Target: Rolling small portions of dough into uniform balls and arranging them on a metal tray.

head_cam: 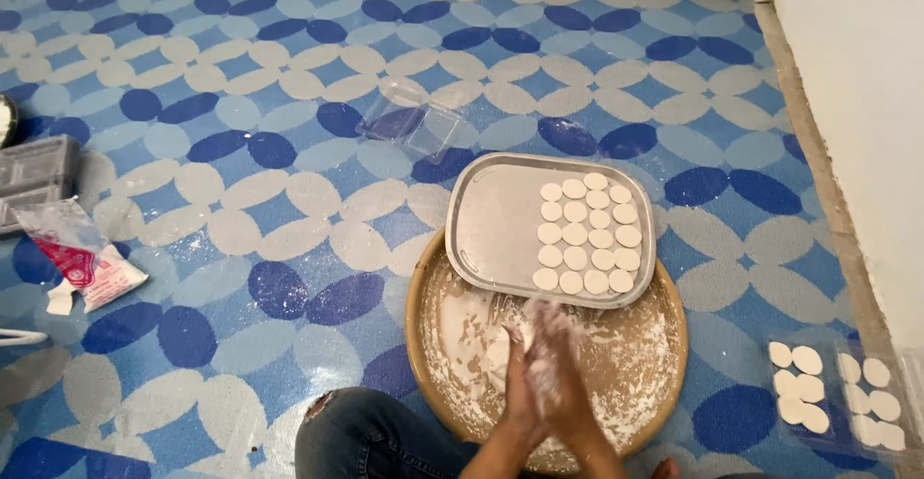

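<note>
A blue and white patterned mat (289,152) covers the floor, and everything sits on it. The largest thing on it is a round wooden board (654,344), dusted with flour. A metal tray (491,229) overlaps the board's far edge, and rows of small white dough discs (587,233) fill the tray's right half. To the right of the board, well apart, a clear plastic box (842,392) holds more white discs. Beyond the tray, away from the board, lies a clear plastic lid (414,118). Far to the left of the board lies a plastic bag (82,258) with red print.

Over the middle of the board, the left hand (525,383) and right hand (568,373) are pressed palm to palm, floury and blurred. Their fingers lie flat against each other; whether dough sits between them, I cannot tell.
</note>
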